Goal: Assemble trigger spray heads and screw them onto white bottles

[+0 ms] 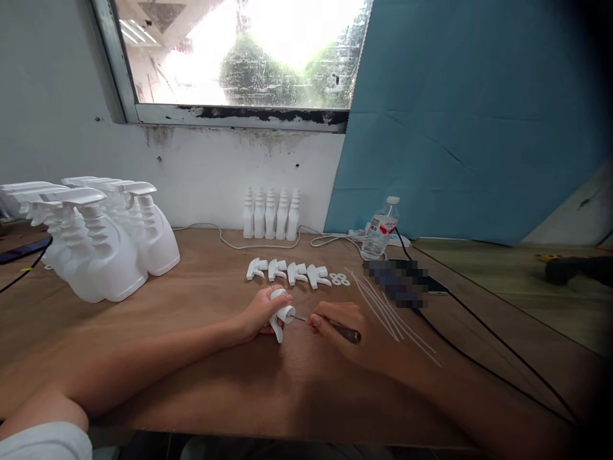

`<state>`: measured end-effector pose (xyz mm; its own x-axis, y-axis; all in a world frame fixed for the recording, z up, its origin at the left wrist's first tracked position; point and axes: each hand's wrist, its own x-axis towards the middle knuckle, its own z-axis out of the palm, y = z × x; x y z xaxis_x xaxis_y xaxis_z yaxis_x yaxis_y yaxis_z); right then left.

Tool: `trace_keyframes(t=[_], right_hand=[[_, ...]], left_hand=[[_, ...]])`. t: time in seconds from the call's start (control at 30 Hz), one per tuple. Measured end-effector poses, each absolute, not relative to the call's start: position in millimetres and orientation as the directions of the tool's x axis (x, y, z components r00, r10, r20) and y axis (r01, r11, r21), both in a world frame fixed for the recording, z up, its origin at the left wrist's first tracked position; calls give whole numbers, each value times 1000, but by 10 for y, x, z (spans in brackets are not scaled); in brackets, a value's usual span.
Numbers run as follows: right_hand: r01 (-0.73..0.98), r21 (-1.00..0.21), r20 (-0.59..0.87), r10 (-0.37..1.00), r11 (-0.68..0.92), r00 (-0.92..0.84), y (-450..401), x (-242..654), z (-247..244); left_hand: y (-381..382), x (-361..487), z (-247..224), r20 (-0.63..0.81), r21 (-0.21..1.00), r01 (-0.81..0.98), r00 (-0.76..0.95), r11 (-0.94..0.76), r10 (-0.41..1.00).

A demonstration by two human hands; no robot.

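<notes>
Near the middle of the brown table, my left hand (262, 312) is closed around a white spray trigger head (278, 317), its round collar facing right. My right hand (339, 322) grips a thin tool with a dark handle (352, 333); its metal shaft points left, with the tip at the collar opening. Whether the tip is inside cannot be made out. Behind my hands, several white trigger heads (297, 273) lie in a row, with small white rings (340, 279) at the right end. Thin white tubes (383, 306) lie beyond my right hand.
Assembled white spray bottles (115, 255) crowd the left side. Several small white bottles (271, 214) stand against the wall. A water bottle (378, 233), a dark blurred item (397, 283) and black cables (493, 367) are on the right. The table's front edge (287, 437) is near.
</notes>
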<state>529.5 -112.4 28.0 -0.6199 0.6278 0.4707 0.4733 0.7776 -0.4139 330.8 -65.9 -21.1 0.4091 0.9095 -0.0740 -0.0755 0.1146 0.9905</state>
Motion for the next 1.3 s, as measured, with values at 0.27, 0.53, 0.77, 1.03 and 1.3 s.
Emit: trace_keyframes(t=[0.27,0.53,0.77,1.03,1.3], right_hand=[[246,-757,379,714,605,-588,-975,5310,216],[36,-886,359,734,462,-576,-880,5301,54],[-18,-923,326,757,384,-567,-911,5306,37],[71,-775,469,647,627,-601,-982,5261,64],[277,-112,554,292,954,-780,-967,5296,32]], left_hand=[[-588,3221,-252,-56,963,-213,448,167,892],[-572,3183,-244,-44,956,-228,505,182,862],[-580,3185,-212,-48,944,-255,517,207,855],[-562,3186,-178,-24,912,-343,503,225,864],[-584,3203,-168,-74,906,-327,502,268,862]])
